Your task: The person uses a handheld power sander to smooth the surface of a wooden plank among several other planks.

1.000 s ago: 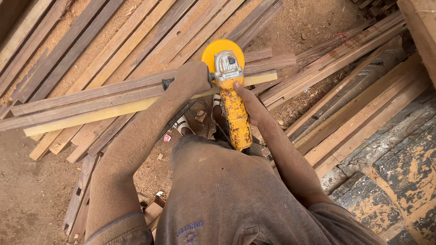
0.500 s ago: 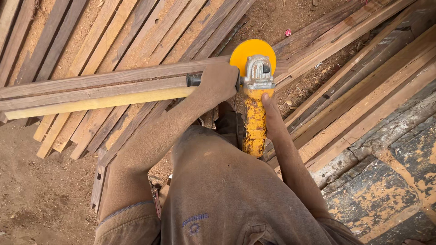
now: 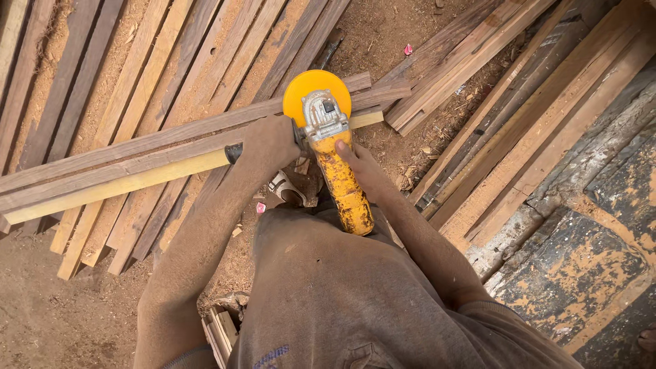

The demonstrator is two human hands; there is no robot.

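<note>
Gripping the angle grinder [image 3: 335, 154], left hand [image 3: 270, 143] clamps its side handle, right hand [image 3: 362, 167] its body, disc over the crosswise yellow strip [image 3: 123, 181].

Bright, even daylight fills the scene, warm on the sawdust-covered ground [image 3: 41, 321]. Shadows are soft and short, gathered under the long pale yellow wooden strip [image 3: 123, 181] and between the stacked brown planks [image 3: 519, 102] to its right. No glare shows on the round yellow guard disc [image 3: 301, 85] above the strip. Focus is sharp throughout; lines near the edges bow slightly.
</note>
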